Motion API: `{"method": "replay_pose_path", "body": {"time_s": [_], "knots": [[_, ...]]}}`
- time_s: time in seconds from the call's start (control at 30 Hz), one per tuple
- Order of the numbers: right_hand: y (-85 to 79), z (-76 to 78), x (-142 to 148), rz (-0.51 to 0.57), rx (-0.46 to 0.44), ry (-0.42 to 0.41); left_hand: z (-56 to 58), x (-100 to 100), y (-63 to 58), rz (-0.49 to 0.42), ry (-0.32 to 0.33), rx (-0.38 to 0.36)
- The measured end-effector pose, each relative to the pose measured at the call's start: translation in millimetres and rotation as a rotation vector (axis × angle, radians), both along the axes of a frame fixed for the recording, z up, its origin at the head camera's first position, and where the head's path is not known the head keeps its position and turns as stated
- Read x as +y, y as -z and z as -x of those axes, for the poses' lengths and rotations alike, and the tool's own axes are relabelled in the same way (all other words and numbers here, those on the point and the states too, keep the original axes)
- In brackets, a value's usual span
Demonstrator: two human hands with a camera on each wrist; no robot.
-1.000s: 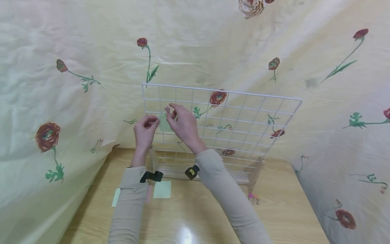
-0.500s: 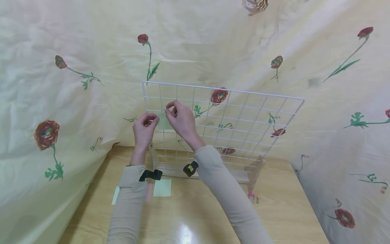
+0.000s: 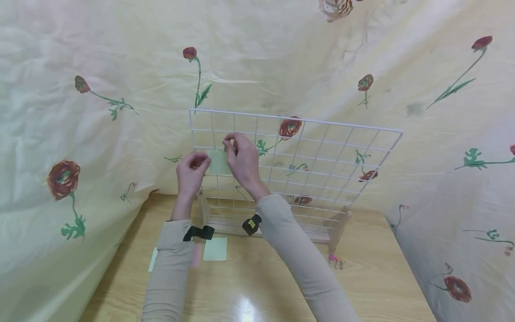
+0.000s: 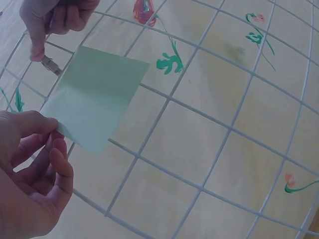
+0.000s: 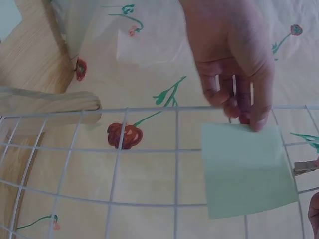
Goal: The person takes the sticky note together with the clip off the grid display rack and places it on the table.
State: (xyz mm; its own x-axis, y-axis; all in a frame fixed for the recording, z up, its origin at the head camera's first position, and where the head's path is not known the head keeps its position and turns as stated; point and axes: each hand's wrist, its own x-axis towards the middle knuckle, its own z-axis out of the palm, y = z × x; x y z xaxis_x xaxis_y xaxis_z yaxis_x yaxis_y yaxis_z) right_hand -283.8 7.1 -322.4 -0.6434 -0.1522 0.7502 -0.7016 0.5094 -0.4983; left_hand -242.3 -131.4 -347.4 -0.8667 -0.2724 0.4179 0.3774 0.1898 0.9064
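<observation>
My left hand (image 3: 191, 172) pinches the left edge of a pale green paper square (image 3: 219, 162) between thumb and fingers. The square (image 4: 97, 99) lies against the upper left part of a white wire grid (image 3: 297, 156). A small wooden clothespin (image 4: 51, 64) is pinched in my right hand (image 3: 243, 158), its tip right at the upper edge of the paper. From the right wrist view, the clothespin (image 5: 305, 167) points at the paper's side, close to a grid wire, and my left hand (image 5: 234, 59) holds the adjoining edge.
The grid stands on wooden feet (image 3: 339, 228) on a wooden table (image 3: 257, 286). Another green square (image 3: 215, 249), a pink one (image 3: 196, 255) and a partly covered pale one (image 3: 153, 259) lie near my left sleeve. Several small clothespins (image 3: 335, 261) lie at the right. Flowered cloth (image 3: 132, 53) hangs behind.
My right hand has brought the clothespin down to the paper's upper edge, then shifted slightly right, turning a little. My left hand keeps holding the paper in nearly the same place.
</observation>
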Motion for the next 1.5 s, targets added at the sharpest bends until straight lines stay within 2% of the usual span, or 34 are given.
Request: {"method": "replay_pose_path", "body": {"time_s": [0.13,0.33,0.43,0.57,0.8,1.0,1.27,1.5], "knots": [[-0.4,-0.2,3,0.056,0.032,-0.038,-1.3,0,0.2,-0.018,0.031,-0.019],[1.2,-2.7,7,0.115,-0.038,-0.091,-0.7,-4,5.9,-0.044,0.098,-0.05],[2.5,-4.0,10,0.112,-0.06,-0.114,7.4,-10,17.2,-0.066,0.123,-0.062],[3.3,-6.9,17,0.073,-0.087,-0.146,16.5,-18,31.0,-0.084,0.126,-0.058],[3.3,-16.6,29,0.013,-0.15,-0.178,8.9,-24,33.9,-0.069,0.1,-0.063],[11.5,-23.1,41,0.011,-0.213,-0.183,1.3,-29,41.1,-0.057,0.072,-0.106],[29.4,-22.9,67,-0.015,-0.305,-0.168,-4.0,-33,57.5,-0.029,0.062,-0.102],[35.5,-19.8,85,-0.029,-0.367,-0.187,-7.6,-35,68.2,-0.018,0.053,-0.133]]}}
